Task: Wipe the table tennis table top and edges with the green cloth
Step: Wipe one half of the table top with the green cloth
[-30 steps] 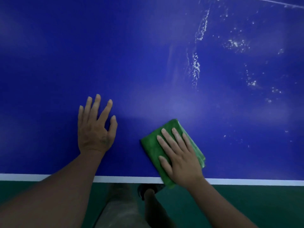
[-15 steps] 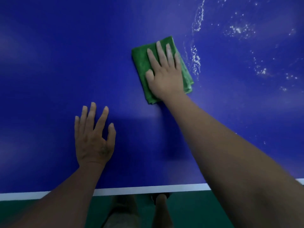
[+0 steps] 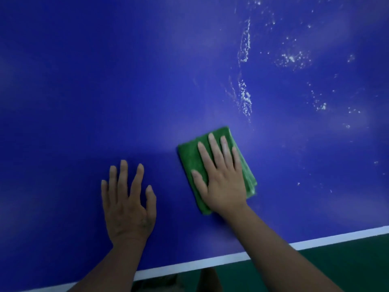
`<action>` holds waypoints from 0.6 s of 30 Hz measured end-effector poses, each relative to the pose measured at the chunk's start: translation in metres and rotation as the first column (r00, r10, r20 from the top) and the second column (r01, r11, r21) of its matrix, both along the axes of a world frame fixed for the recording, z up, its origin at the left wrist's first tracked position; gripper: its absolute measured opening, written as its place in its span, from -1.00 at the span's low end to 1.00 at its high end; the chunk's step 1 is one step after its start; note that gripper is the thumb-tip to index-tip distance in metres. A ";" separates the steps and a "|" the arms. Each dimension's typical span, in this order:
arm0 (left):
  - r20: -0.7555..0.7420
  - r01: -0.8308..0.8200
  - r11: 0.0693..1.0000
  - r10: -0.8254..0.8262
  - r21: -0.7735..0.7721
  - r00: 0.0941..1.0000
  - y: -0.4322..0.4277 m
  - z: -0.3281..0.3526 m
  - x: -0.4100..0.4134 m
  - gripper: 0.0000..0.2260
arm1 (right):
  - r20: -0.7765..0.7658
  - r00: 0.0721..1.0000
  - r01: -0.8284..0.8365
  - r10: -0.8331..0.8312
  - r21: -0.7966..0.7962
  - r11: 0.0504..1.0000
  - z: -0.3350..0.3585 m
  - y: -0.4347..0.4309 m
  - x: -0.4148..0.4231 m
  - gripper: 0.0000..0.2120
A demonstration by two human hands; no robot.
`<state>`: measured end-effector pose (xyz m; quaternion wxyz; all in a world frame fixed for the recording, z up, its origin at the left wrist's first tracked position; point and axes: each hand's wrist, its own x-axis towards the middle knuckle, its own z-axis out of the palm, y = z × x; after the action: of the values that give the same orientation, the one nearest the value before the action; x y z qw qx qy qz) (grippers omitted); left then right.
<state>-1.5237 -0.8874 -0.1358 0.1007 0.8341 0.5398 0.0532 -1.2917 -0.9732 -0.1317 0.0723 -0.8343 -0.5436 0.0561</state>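
The blue table tennis table top [image 3: 105, 91] fills most of the view. A folded green cloth [image 3: 189, 159] lies flat on it, right of centre. My right hand [image 3: 221, 175] presses down on the cloth with straight, spread fingers. To its left, my left hand [image 3: 128, 203] rests flat on the bare blue surface with fingers spread, a short gap from the cloth. White smears and specks [image 3: 245, 98] mark the table above and to the right of the cloth.
The table's white edge line [image 3: 189, 265] runs along the bottom, rising to the right. Below it shows dark green floor [image 3: 336, 264] and part of my legs [image 3: 207, 280].
My right hand has pulled the cloth back from far up the table toward the near edge, ending beside my left hand. The left hand stays planted flat.
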 end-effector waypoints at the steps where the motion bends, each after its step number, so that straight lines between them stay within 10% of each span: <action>1: -0.009 0.002 1.000 -0.002 -0.007 1.000 0.000 0.000 0.000 -0.44 | 0.013 1.000 0.024 -0.024 0.016 1.000 0.000 0.026 0.009 -0.34; 9: 0.031 0.024 0.994 -0.021 -0.109 0.999 0.005 0.007 0.000 -0.43 | 0.010 0.975 0.222 -0.222 -0.024 0.975 0.011 0.192 0.060 -0.31; 18: 0.060 0.100 0.994 -0.098 -0.033 0.993 0.136 0.009 0.136 -0.45 | -0.004 0.999 0.039 -0.039 0.060 0.997 0.004 0.110 0.044 -0.35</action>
<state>-1.3879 -0.7519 -0.1270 0.1339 0.8559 0.4954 0.0630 -1.2475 -0.8632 -0.1274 0.0993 -0.8421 -0.5287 0.0394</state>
